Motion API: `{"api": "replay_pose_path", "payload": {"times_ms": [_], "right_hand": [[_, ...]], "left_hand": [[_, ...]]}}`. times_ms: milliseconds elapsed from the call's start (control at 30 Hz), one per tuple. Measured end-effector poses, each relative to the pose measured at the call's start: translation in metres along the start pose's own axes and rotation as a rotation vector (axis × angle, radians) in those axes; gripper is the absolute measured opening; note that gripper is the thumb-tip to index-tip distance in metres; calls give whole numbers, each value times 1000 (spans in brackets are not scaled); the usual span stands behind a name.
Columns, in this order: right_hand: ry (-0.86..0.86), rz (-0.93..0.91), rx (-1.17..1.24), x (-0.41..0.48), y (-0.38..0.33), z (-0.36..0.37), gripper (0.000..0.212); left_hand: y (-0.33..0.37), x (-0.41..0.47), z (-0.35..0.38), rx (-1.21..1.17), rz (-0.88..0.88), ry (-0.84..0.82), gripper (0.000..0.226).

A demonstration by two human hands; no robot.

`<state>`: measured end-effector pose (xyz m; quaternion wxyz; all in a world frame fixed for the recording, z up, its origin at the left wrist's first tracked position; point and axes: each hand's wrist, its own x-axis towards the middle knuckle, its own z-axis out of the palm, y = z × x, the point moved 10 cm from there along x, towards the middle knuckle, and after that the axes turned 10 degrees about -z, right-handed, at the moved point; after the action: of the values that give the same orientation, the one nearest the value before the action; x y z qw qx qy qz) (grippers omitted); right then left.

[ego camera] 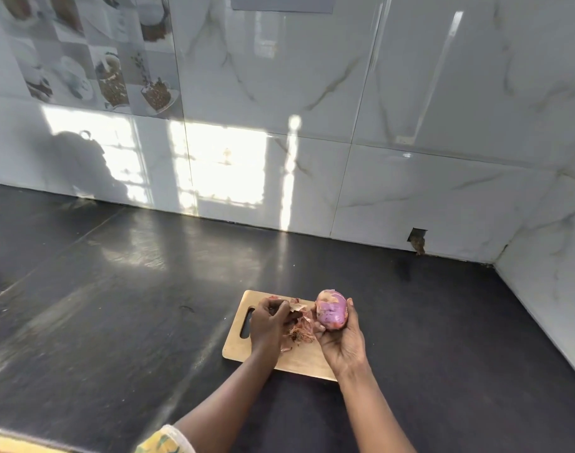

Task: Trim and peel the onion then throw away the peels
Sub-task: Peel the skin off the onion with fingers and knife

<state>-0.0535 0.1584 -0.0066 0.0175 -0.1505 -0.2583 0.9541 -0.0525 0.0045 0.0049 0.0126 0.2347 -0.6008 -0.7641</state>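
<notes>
Wooden cutting board (307, 364) on dark tabletop (116, 305), loose peels (299, 333) piled between the hands. Left hand (268, 325) curled, pinching a peel scrap. Right hand (342, 343) cups the mostly peeled purple onion (331, 310) above the board's far right edge, long axis pointing up toward the tiled wall (410, 191).

This is a home kitchen. A dark, polished stone table (116, 305) runs into a corner of glossy marble-look wall tiles (442, 109), and a panel of picture tiles (109, 76) shows cups and coffee beans. A wooden board (299, 362) lies on the table with dry peels (299, 335) on it and a purple onion (331, 310) just above.
</notes>
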Motion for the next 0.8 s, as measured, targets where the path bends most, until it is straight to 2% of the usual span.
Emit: {"api": "replay_pose_path", "payload": {"times_ms": [67,200,333,567,667,800], "right_hand": [[6,3,-12,0,-1,-1,40],[-5,24,-7,2,5,-2,34],[-45,-21,-92,6,3,-3,36],[-63,-116,-233,11,-2,-8,40],[-58,-123,-227,10,-2,-6,46],[-59,-129,-247,8,-6,-4,49]], "left_hand": [[2,-1,1,8,8,-29,2],[7,3,-2,313,117,26,13],[9,-4,13,484,176,-59,30],[39,-35,44,649,463,-195,47],[46,-35,49,692,555,-178,42],[50,-30,44,655,602,-107,23]]}}
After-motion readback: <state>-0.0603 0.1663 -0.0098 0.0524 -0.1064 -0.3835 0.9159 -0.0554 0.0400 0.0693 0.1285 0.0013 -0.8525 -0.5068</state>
